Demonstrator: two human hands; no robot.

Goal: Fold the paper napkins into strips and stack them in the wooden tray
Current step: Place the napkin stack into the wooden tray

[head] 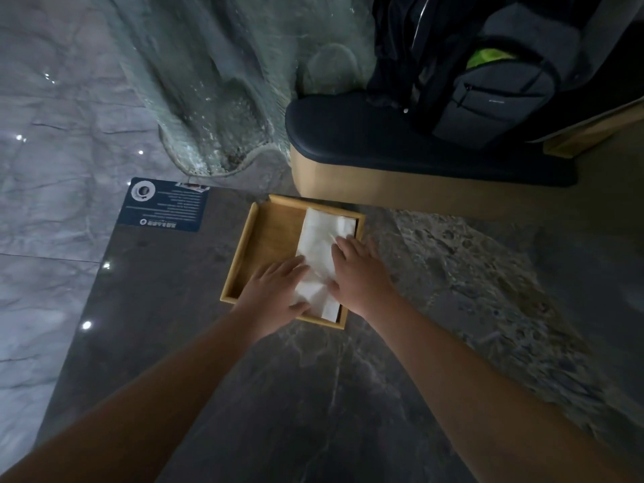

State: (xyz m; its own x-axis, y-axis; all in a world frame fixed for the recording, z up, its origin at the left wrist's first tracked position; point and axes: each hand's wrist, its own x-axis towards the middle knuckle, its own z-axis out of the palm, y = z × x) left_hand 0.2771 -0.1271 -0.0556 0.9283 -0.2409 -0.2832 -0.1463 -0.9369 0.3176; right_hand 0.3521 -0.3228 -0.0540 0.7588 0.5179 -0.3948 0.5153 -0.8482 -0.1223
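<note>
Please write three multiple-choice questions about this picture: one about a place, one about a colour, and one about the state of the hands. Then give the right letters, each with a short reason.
1. Where in the tray do the napkins lie?
A. along its right side
B. along its left side
C. outside it

2. What colour is the card at the far left corner of the table?
A. red
B. dark blue
C. yellow

3. How are the left hand and the right hand?
A. both raised off the napkins
B. only the left touches them
C. both press on them with straight fingers

Answers:
1 A, the left half of the tray shows bare wood.
2 B, its ground is dark blue with white print.
3 C, the fingers of both hands lie flat on the white paper.
</note>
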